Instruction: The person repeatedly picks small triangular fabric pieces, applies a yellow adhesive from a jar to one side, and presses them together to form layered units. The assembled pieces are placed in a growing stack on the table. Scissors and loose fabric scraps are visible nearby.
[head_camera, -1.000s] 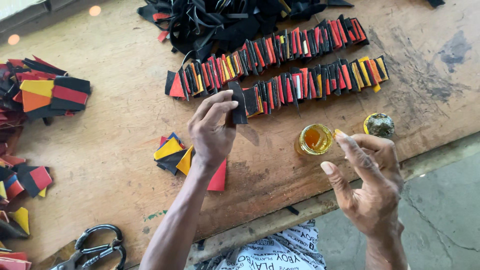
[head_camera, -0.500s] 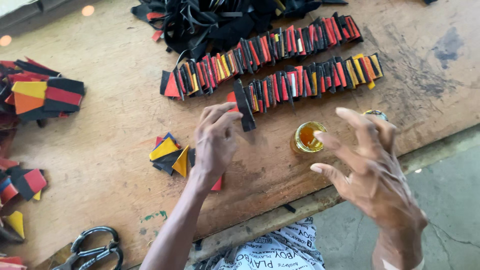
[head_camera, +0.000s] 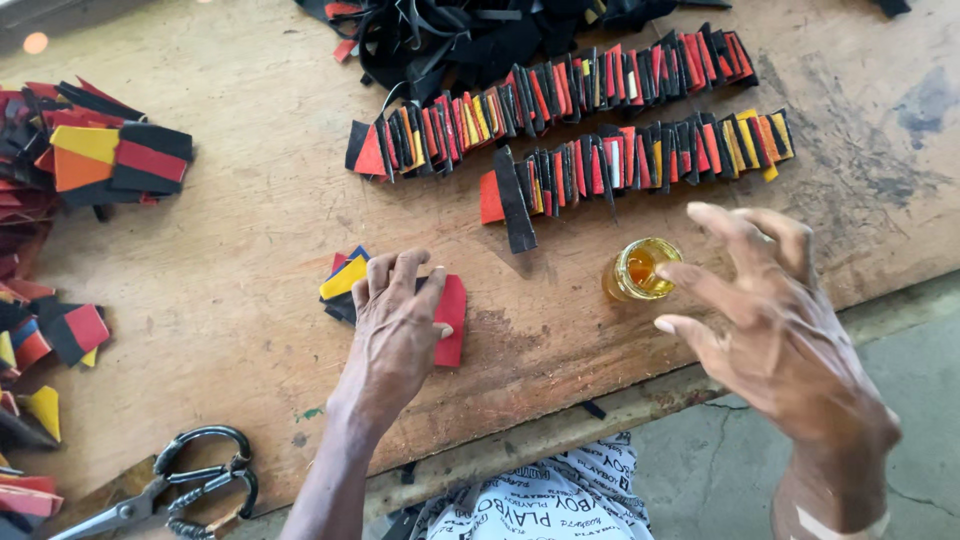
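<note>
My left hand (head_camera: 397, 320) rests palm down on a small pile of red, yellow, blue and black flat pieces (head_camera: 345, 280); its fingers press a red piece (head_camera: 452, 320). My right hand (head_camera: 775, 325) hovers with fingers spread beside a small open jar of amber liquid (head_camera: 638, 270), apart from it and holding nothing. Two overlapping rows of red, black and yellow pieces (head_camera: 640, 160) lie further back on the wooden board (head_camera: 250, 240). A black strip (head_camera: 514, 200) leans at the near row's left end.
Scissors with black handles (head_camera: 170, 490) lie at the front left. Stacks of coloured pieces (head_camera: 100, 160) sit at the left edge. A heap of black scraps (head_camera: 450, 30) is at the back. The board's front edge (head_camera: 560, 425) runs above grey floor.
My left hand has set the black strip at the end of the near row and come down onto the small pile. My right hand has moved up and spread its fingers.
</note>
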